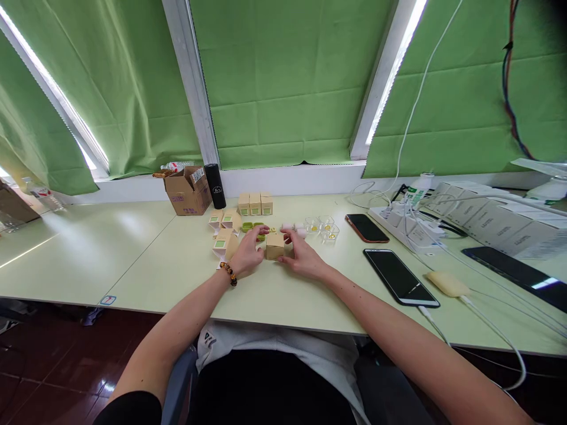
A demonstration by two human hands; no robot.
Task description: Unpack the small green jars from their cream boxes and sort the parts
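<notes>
A small kraft-coloured cardboard box (275, 248) stands on the table between my two hands. My left hand (247, 254) has its thumb and curled fingers at the box's left side. From the right, my right hand (303, 257) grips the same box, thumb low at the front and fingers near the top edge. Left of my left hand are open small boxes (225, 243) with raised flaps. Green pieces (252, 226) lie just beyond my left fingers. Past my right hand sit pale pink rolls (294, 229) and clear plastic cups (328, 230) with small yellow things inside.
Several closed small boxes (255, 203) form a row at the back, near a black cylinder (215, 186) and a larger cardboard carton (188, 192). To the right lie phones (401, 276), a power strip (401, 227), trailing white cables and a row of white boxes (500, 218).
</notes>
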